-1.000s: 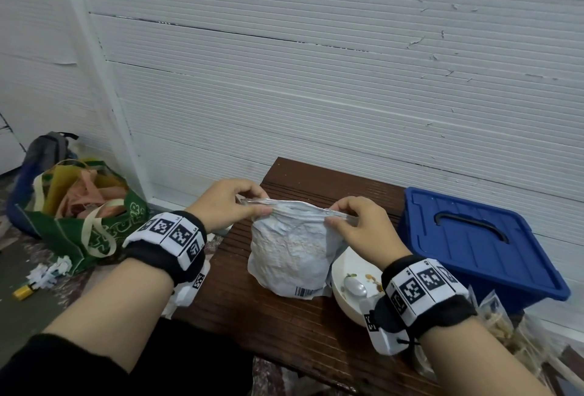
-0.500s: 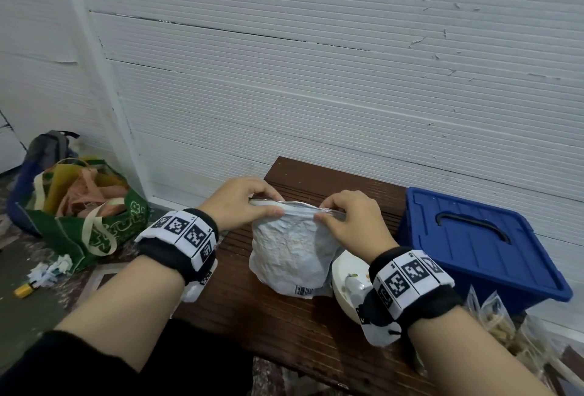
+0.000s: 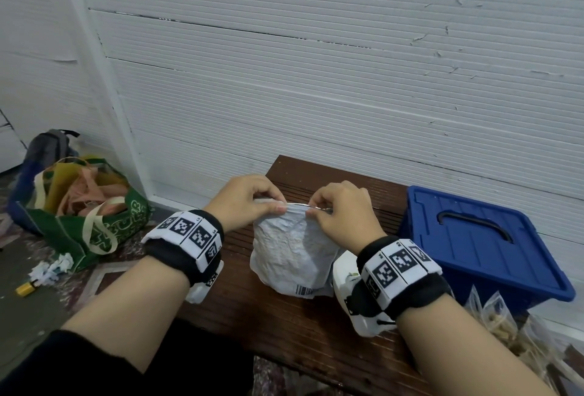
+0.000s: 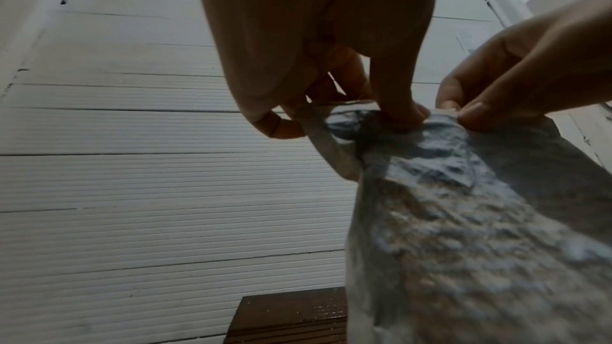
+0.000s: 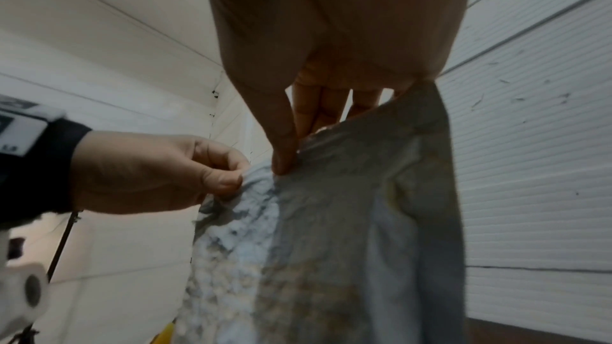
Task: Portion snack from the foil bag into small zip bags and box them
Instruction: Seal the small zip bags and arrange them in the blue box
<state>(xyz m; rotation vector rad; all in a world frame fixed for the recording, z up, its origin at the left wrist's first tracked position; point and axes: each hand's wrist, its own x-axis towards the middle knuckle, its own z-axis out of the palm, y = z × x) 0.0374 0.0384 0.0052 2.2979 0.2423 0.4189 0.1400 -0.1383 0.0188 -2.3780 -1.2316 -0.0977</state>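
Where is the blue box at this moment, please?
In the head view, the blue box sits lid-on at the table's right end, right of the foil bag and the right hand.

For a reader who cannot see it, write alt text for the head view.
Both hands, left hand and right hand, pinch the top edge of a crumpled silver foil bag standing on a dark brown wooden table. A closed blue plastic box sits to its right.

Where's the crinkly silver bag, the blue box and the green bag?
foil bag [image 3: 290,256], head view, crinkled front.
blue box [image 3: 474,244], head view, lid top.
green bag [image 3: 94,231], head view, printed side.
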